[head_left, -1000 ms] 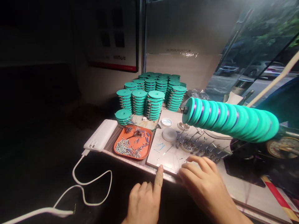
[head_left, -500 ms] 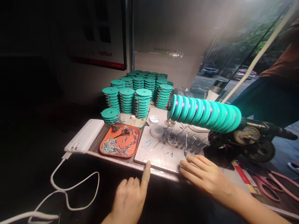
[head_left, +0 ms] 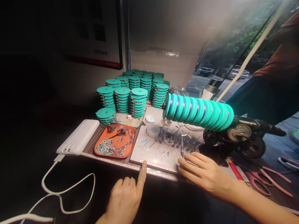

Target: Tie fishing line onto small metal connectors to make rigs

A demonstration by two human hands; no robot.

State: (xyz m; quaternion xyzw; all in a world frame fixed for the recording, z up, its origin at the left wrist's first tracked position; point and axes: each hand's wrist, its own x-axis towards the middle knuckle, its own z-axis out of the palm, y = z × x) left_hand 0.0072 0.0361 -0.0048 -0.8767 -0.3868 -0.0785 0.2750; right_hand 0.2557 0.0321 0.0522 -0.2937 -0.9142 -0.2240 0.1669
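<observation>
The left hand is pointing at the edge of a flat white board, other fingers curling. The right hand is bending beside a slender silver metal piece over the board. Whether either grip is holding anything, I cannot tell.

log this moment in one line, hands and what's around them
left hand: index extended, at front edge of pale board | right hand: fingertips by metal piece, grip unclear | orange tray: loose parts
</observation>
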